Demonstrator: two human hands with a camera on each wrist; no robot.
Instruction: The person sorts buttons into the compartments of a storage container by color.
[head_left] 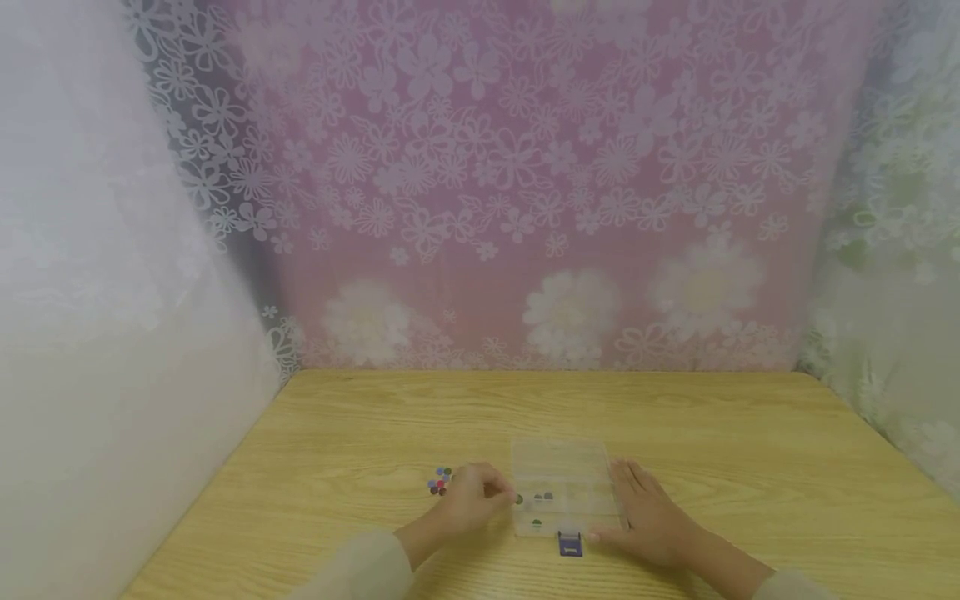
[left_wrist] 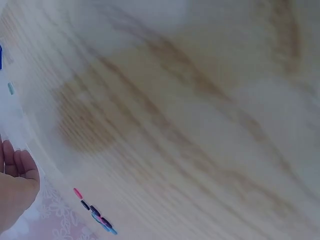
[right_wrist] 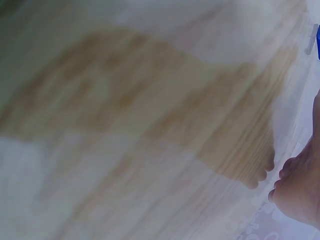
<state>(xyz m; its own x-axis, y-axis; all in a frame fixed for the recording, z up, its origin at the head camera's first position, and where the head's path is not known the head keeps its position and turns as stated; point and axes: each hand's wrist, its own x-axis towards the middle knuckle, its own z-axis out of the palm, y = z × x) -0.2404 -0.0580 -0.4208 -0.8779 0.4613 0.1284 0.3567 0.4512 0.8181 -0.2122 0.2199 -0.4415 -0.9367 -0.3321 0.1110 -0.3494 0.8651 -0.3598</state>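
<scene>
A clear plastic box (head_left: 558, 458) with compartments lies on the table, its blue latch (head_left: 570, 545) toward me. At the box's left wall, my left hand (head_left: 474, 500) pinches a small dark green disc (head_left: 519, 499) between thumb and finger. A couple of dark discs (head_left: 548, 496) sit in a middle compartment, and a green disc (head_left: 536, 523) is in the near one. My right hand (head_left: 652, 512) rests along the box's right side, fingers extended and thumb by the near right corner. In the left wrist view the left hand (left_wrist: 17, 190) shows only partly, its fingertips hidden.
A loose group of small coloured discs (head_left: 440, 479), blue, red, green and dark, lies on the wooden table (head_left: 337, 467) left of my left hand. Flowered cloth (head_left: 525, 183) hangs behind the table's far edge, with pale sheets at both sides.
</scene>
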